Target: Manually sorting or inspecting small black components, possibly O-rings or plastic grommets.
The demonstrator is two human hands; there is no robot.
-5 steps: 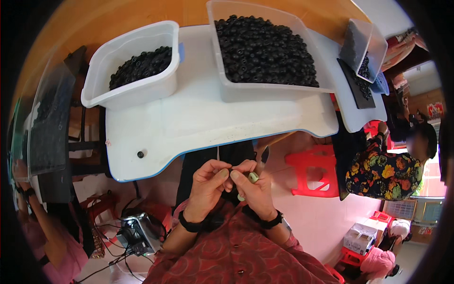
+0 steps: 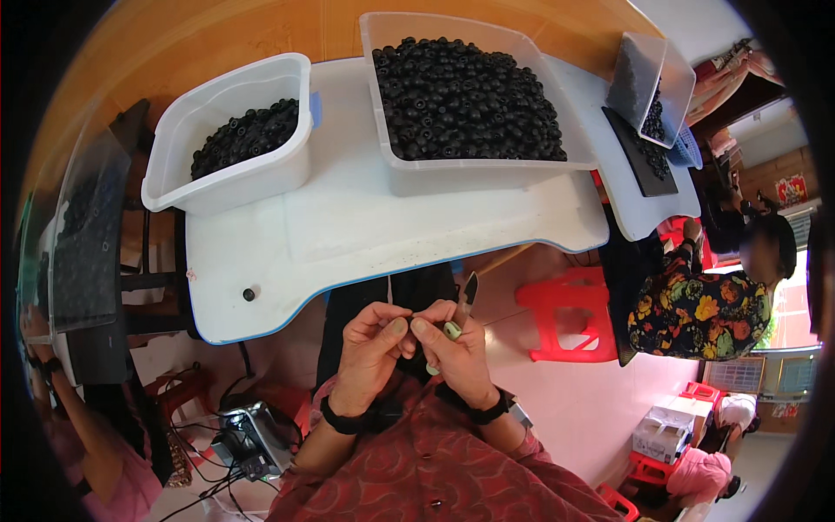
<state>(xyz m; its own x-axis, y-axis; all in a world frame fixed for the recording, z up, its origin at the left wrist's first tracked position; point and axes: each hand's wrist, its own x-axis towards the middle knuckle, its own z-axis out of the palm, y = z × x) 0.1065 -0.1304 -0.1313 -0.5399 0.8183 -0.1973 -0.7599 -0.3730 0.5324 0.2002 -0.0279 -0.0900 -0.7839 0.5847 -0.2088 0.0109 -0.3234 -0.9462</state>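
My left hand [image 2: 367,352] and my right hand [image 2: 463,361] meet in front of my body, just off the table's near edge. Both are closed, thumbs and forefingers pinched with the tips almost touching. A tiny dark bit shows between the fingertips, too small and covered to name. Tucked in my right hand is a small knife [image 2: 470,291]; its dark blade points up and away, and its pale green handle passes between the fingers. One small black round piece [image 2: 249,295] lies alone on the white table [image 2: 348,226], to the left of my hands.
A white tub [image 2: 235,191] and a larger clear bin [image 2: 487,174] hold many black round pieces. At far right a tipped clear container [image 2: 674,96] spills pieces onto a dark board. A red stool [image 2: 570,317] stands right of me; co-workers sit on both sides.
The view has shifted slightly, so table and bins sit a little lower and further left. The knife blade has swung more upright and shows more; both hands stay pinched together.
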